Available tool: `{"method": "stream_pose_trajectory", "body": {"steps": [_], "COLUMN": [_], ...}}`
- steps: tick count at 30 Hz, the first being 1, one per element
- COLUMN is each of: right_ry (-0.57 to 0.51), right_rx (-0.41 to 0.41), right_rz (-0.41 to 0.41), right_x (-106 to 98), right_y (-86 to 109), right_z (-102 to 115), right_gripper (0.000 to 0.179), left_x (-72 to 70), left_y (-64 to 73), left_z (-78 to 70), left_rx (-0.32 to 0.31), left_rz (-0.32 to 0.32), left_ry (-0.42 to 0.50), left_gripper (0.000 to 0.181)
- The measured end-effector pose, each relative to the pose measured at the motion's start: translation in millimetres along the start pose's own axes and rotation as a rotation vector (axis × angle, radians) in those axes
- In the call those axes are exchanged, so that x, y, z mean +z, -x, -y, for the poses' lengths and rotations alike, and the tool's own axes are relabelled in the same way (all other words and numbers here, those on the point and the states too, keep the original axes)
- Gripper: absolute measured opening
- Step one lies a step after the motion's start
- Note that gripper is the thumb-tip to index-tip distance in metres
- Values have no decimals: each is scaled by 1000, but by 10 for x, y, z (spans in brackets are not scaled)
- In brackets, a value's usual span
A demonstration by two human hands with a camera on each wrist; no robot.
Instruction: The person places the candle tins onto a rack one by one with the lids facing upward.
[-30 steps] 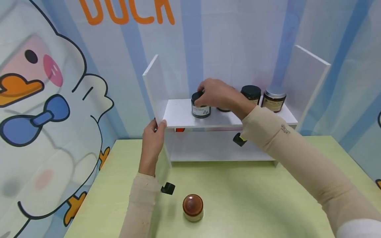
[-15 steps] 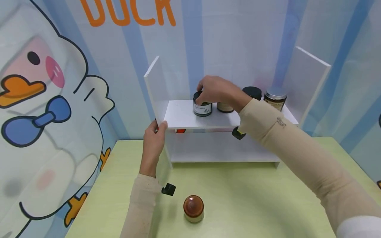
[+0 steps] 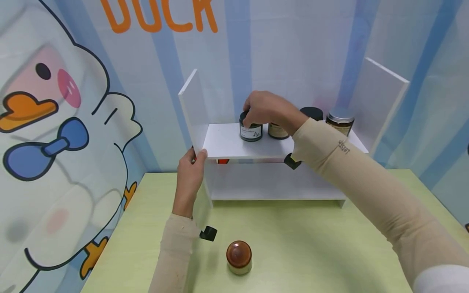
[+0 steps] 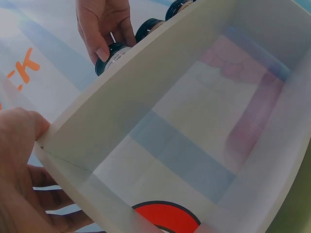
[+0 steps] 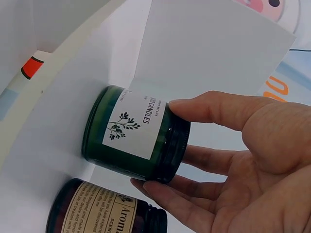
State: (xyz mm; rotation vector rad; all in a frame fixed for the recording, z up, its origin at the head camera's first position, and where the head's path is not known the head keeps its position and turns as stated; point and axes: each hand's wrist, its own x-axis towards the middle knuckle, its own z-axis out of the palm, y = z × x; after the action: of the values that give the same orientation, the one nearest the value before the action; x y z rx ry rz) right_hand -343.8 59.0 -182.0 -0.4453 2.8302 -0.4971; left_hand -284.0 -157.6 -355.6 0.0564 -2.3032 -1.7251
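Note:
My right hand (image 3: 269,108) holds a green glass candle jar (image 5: 131,131) by its dark lid, thumb on one side and fingers on the other. Upright on the upper board of a white two-tier shelf (image 3: 223,142), that jar bears a white label with a leafy sprig. Beside it stands a brown candle jar (image 5: 104,208) with a tan label. At the shelf's left side panel, my left hand (image 3: 188,179) grips the edge near the upper board, thumb in front. The left wrist view shows its fingers (image 4: 53,199) round the panel.
Farther right on the upper board are a black-lidded jar (image 3: 311,112) and a silver-lidded jar (image 3: 340,121). A small jar with a glossy brown lid (image 3: 239,254) stands on the pale green table (image 3: 293,244). A cartoon duck backdrop (image 3: 300,49) hangs behind.
The green candle jar has shifted slightly right and back on the upper board with my right hand. More of the brown jar beside it shows. My left hand keeps its grip.

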Motion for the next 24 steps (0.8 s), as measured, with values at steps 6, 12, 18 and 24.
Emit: {"method": "stream_pose_trajectory", "body": {"steps": [6, 12, 18, 24], "right_ry": [8, -1, -21, -25], "right_rx": [4, 28, 36, 33], "right_rz": [-9, -31, -36, -44], "right_x": [2, 11, 16, 3], "right_y": [1, 0, 23, 57], "right_z": [-15, -9, -4, -28], "right_gripper": [51, 54, 52, 56], "left_x": [9, 12, 15, 31], "left_y": [6, 1, 6, 2], "left_z": [-9, -15, -13, -14], "left_rx": [-7, -7, -5, -6], "left_rz": [7, -1, 1, 6], "left_ry": [-2, -9, -4, -9], "left_gripper": [52, 53, 54, 55]}}
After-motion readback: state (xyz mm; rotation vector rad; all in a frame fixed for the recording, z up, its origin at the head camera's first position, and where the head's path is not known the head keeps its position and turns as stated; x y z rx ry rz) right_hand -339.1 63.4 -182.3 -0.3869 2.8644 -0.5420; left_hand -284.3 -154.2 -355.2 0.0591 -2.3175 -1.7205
